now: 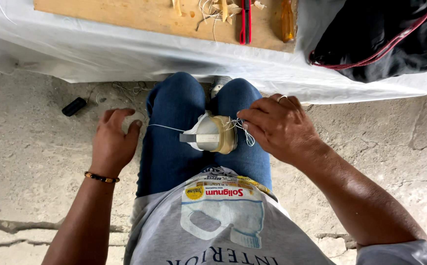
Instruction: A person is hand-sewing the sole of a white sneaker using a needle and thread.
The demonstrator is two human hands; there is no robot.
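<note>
A shoe upper on a tan last [212,133] is clamped between my knees in blue jeans [174,147]. My right hand [277,128] pinches white thread [245,131] at the shoe's right side. A strand of the same thread runs left from the shoe across my thigh toward my left hand [113,142]. That hand rests curled against my left leg, and I cannot tell whether it holds the thread's end.
A wooden board [145,14] lies on a white-covered table [125,54] ahead, with a red-handled tool [245,22], an orange-handled tool [287,20] and thread scraps. A black bag [385,34] sits at the table's right. A small black object [74,106] lies on the concrete floor.
</note>
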